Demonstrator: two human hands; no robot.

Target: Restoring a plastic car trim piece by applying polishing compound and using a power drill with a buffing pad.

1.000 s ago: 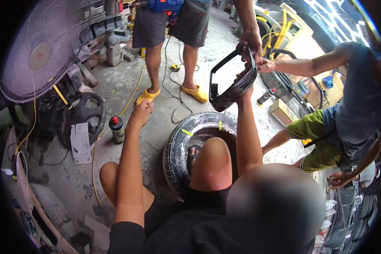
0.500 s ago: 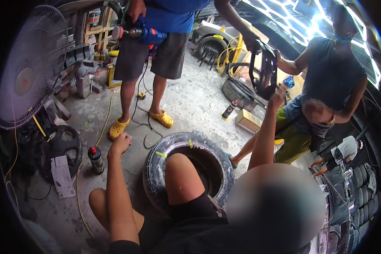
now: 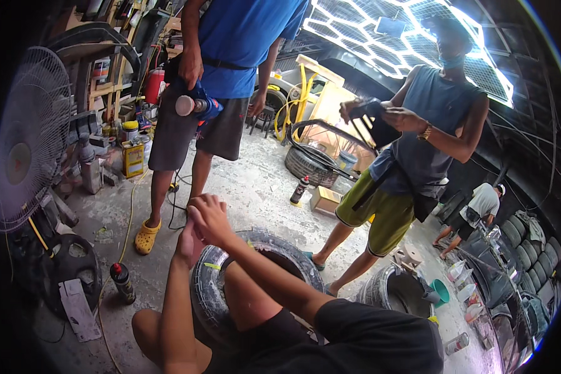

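Black rubber, scuffed pale along its sidewall, makes up the tyre (image 3: 207, 290) that lies flat on the grey floor (image 3: 243, 193) just in front of the seated person, whose bent knee (image 3: 248, 290) rises over its opening. Above its left edge in this view, the two bare hands meet — the right hand (image 3: 213, 219) laid across the left hand (image 3: 190, 242), palms pressed together, the right one's fingers curving over the top. Whether anything sits between them I cannot tell.

To the left stand a dark bottle with a red cap (image 3: 123, 285) and, well apart from the hands, a large fan (image 3: 22, 159); a flat pale piece (image 3: 79, 311) lies near the bottle.

Beyond the tyre, a co-worker in a blue shirt (image 3: 230, 40) holds a blue power tool (image 3: 209, 107) with a round pad. Farther right, another co-worker in a sleeveless top (image 3: 427, 106) grips a dark part (image 3: 373, 118) in both hands — near that person's legs are a cardboard box (image 3: 326, 199) and a second bottle (image 3: 300, 190), both on the floor.
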